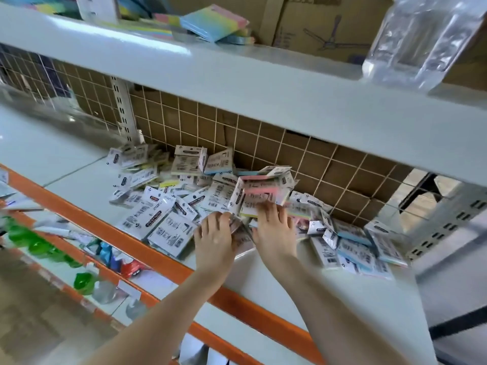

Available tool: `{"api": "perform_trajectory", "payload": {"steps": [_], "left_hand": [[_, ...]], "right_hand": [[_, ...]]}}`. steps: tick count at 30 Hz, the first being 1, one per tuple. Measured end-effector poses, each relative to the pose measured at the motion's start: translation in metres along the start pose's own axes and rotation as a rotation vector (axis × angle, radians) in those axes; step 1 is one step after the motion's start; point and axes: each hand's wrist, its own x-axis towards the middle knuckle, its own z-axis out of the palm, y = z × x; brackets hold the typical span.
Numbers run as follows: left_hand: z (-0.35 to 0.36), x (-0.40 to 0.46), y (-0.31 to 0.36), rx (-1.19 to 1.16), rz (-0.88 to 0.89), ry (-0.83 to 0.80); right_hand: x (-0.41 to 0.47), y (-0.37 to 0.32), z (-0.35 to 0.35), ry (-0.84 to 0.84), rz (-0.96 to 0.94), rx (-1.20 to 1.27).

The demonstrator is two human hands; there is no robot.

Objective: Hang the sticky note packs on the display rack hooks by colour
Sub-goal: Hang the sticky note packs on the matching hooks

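Note:
A heap of sticky note packs (pixel 168 206) lies on the pale shelf (pixel 316 291), most with their white barcode backs up. My right hand (pixel 274 233) reaches into the heap, its fingers under a small stack of pink packs (pixel 261 192) that stands tilted above the pile. My left hand (pixel 214 239) lies beside it on the heap, fingers curled round a pack in clear wrap (pixel 235 222). Blue packs (pixel 353 250) are spread at the right end. No hooks of a rack are visible.
A wire grid back panel (pixel 263 143) with cardboard behind it closes the shelf. The upper shelf (pixel 237 83) overhangs and carries rainbow note pads (pixel 214 22) and a clear plastic bag (pixel 421 40). An orange shelf edge (pixel 123 233) runs below, with green toys (pixel 39 243) underneath.

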Motion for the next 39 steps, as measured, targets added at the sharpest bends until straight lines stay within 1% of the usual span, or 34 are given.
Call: {"api": "perform_trajectory", "payload": {"steps": [5, 9, 12, 15, 21, 24, 26, 28, 30, 33, 35, 36, 37, 38, 39], "left_hand": [[0.005, 0.003, -0.001, 0.041, -0.027, -0.040], [0.005, 0.003, 0.000, 0.060, -0.016, 0.016], [0.007, 0.000, -0.004, 0.061, -0.036, 0.017], [0.007, -0.004, -0.007, 0.008, -0.052, 0.007], [0.000, -0.009, -0.006, -0.079, -0.024, 0.096], [-0.006, -0.008, -0.004, -0.175, 0.044, 0.147], [-0.010, -0.008, -0.001, -0.229, 0.118, 0.162], [-0.015, -0.008, 0.003, -0.298, 0.158, 0.168], [-0.021, -0.008, 0.007, -0.401, 0.122, 0.168], [-0.032, -0.006, 0.013, -0.555, 0.009, 0.159], [-0.040, -0.005, 0.018, -0.657, -0.008, 0.176], [-0.045, -0.005, 0.022, -0.751, -0.051, 0.171], [-0.050, -0.003, 0.025, -0.864, -0.140, 0.156], [-0.052, 0.000, 0.028, -0.973, -0.269, 0.131], [-0.053, 0.003, 0.030, -1.080, -0.415, 0.102]], "right_hand": [[-0.005, -0.009, 0.002, 0.033, 0.044, -0.054], [-0.011, -0.013, 0.004, 0.075, 0.048, -0.085], [-0.015, -0.010, 0.003, 0.069, 0.021, -0.047], [-0.019, -0.004, -0.003, 0.054, -0.016, -0.010], [-0.029, 0.013, -0.019, 0.172, -0.054, 0.125], [-0.036, 0.020, -0.031, 0.205, -0.006, 0.234], [-0.039, 0.024, -0.039, 0.174, 0.065, 0.361], [-0.043, 0.026, -0.046, 0.195, 0.175, 0.523], [-0.044, 0.028, -0.051, 0.221, 0.341, 0.696], [-0.045, 0.035, -0.054, 0.243, 0.553, 1.027], [-0.048, 0.040, -0.056, 0.199, 0.661, 1.356], [-0.051, 0.042, -0.058, 0.165, 0.704, 1.593], [-0.054, 0.044, -0.060, 0.133, 0.738, 1.859], [-0.057, 0.045, -0.062, 0.110, 0.770, 2.088], [-0.060, 0.049, -0.059, 0.062, 0.809, 2.245]]}}
